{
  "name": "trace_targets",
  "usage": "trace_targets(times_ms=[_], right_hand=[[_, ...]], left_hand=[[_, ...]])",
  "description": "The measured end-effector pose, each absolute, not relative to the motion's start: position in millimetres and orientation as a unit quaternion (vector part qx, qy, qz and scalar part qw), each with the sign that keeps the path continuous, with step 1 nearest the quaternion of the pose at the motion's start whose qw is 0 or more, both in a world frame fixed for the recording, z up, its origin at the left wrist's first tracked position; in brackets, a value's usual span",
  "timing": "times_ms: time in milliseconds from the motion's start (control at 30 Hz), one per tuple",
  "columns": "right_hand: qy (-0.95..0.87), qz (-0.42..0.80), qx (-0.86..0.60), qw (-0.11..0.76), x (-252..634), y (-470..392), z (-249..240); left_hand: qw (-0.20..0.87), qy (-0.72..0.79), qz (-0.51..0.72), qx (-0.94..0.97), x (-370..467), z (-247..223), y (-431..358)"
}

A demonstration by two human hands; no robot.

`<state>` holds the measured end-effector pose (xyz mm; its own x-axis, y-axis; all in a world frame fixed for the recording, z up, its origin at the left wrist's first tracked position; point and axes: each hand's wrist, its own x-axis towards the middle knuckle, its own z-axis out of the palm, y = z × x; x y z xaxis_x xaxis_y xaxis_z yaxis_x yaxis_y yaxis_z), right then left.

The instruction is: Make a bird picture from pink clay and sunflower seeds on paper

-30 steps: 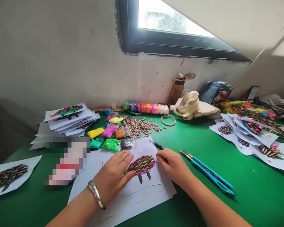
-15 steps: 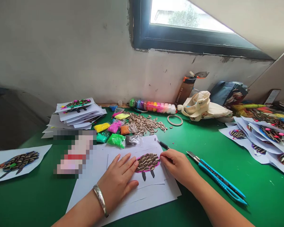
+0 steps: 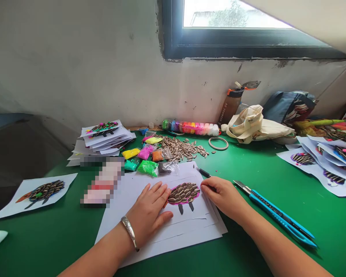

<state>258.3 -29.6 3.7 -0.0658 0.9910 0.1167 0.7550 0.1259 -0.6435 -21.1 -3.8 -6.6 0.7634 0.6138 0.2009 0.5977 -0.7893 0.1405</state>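
Note:
My left hand (image 3: 152,206), with a silver bangle at the wrist, lies flat with its fingers spread on white paper sheets (image 3: 187,240). Its fingertips touch the left end of a picture (image 3: 183,193) made of striped sunflower seeds with a pink rim and two dark legs. At the picture's right end is my right hand (image 3: 220,194), thumb and fingers pinched together; whatever is between them is hidden. Just behind that hand a black pen (image 3: 203,172) shows in part. A blue utility knife (image 3: 279,213) lies to the right, its blade end towards the hand.
Bags of coloured clay (image 3: 147,168) and loose sunflower seeds (image 3: 181,148) lie behind the paper, with a tape roll (image 3: 218,143) beside them. Stacks of seed pictures stand left (image 3: 106,140) and right (image 3: 328,161). A bottle (image 3: 231,105) and cloth bag (image 3: 248,123) are by the wall.
The view has shifted, so things appear further right and slightly higher. Both hands stay at the seed picture, in nearly the same pose. A white corner shows at the lower left.

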Motion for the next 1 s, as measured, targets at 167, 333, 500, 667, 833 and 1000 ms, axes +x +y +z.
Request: trace_targets(times_ms=[167, 333, 500, 667, 833, 1000], right_hand=[[-0.69, 0.217, -0.627, 0.29, 258.1, -30.4, 4.7], [-0.69, 0.213, -0.627, 0.291, 258.7, -31.4, 4.7], [-0.689, 0.216, -0.628, 0.29, 257.5, -31.3, 5.9], [-0.69, 0.218, -0.628, 0.288, 256.8, -31.0, 5.9], [-0.689, 0.218, -0.627, 0.29, 257.6, -31.0, 5.2], [-0.688, 0.228, -0.628, 0.285, 257.7, -30.3, 7.1]], left_hand=[[0.041, 0.326, 0.159, 0.931, -26.2, 0.8, -2.6], [0.022, 0.308, 0.197, 0.93, -29.6, 2.6, -3.3], [-0.006, 0.298, 0.166, 0.94, -27.2, 1.9, -6.3], [-0.016, 0.285, 0.164, 0.944, -21.6, 2.5, -5.4], [-0.008, 0.281, 0.165, 0.945, -23.1, 4.7, -6.5], [-0.006, 0.285, 0.177, 0.942, -27.1, 3.6, -7.0]])
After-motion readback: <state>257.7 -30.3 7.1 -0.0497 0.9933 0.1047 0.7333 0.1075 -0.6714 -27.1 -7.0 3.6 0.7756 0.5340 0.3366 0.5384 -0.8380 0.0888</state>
